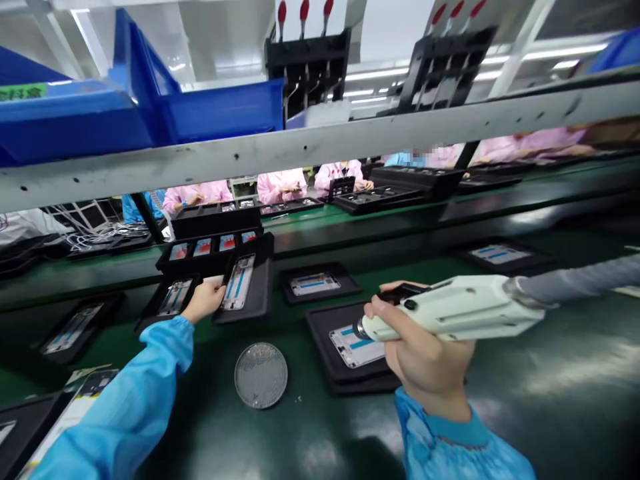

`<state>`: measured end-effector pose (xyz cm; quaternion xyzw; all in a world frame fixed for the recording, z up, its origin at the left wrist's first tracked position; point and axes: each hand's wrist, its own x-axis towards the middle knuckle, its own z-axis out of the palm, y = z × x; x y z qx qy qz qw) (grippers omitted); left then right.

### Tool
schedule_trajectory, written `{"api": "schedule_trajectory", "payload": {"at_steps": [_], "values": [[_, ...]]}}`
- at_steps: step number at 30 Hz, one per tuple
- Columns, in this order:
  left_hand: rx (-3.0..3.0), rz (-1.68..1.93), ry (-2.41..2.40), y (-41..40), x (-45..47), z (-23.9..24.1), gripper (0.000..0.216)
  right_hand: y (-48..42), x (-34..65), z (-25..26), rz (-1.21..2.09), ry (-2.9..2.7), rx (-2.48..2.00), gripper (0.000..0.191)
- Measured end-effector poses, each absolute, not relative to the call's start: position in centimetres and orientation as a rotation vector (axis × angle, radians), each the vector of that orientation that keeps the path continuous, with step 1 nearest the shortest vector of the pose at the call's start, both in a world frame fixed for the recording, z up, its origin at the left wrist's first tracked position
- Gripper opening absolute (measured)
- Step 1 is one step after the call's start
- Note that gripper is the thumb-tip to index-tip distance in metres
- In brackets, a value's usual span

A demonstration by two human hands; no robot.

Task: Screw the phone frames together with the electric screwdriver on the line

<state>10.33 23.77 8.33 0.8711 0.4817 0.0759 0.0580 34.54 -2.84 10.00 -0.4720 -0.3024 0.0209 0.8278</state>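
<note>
My left hand (204,301) grips the edge of a black tray (260,280), tilted up above the bench. A silver phone frame (239,283) with blue strips lies in that tray. Wrapped around a pale electric screwdriver (455,308), my right hand (423,350) presses on its black lever. The screwdriver's nose hangs over another phone frame (355,347), which sits in a black tray (325,363); whether the tip touches is hidden. Between my hands stands a round clear dish (261,375) of tiny parts, too small to make out.
Other trays with phone frames lie along the green bench, one behind the middle (320,283) and one at the far right (500,253). A metal rail (320,143) crosses overhead, carrying blue bins (225,110). A grey hose (590,277) trails right. Co-workers in pink (283,187) sit beyond.
</note>
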Motion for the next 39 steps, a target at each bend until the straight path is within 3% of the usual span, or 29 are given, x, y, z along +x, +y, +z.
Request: {"api": "schedule_trajectory", "payload": {"at_steps": [7,17,23,31,39], "values": [[2.711,0.252,1.458,24.1,15.7,5.0,0.036,-2.2,35.2,9.4,0.060,-0.604,-1.023,0.027],[2.983,0.079,1.030,19.6,27.1,0.6,0.038,-1.2,35.5,9.7,0.106,-0.683,-1.155,0.034],[3.011,-0.029,1.092,18.9,26.1,0.1,0.038,-0.9,36.8,8.9,0.098,-0.946,-1.220,0.041],[2.995,-0.133,1.256,17.7,24.0,0.3,0.039,-1.0,36.4,9.6,0.116,-0.855,-1.245,0.032],[3.154,-0.093,1.049,16.7,24.3,1.7,0.037,-1.0,36.7,10.0,0.112,-0.783,-1.258,0.034]]}}
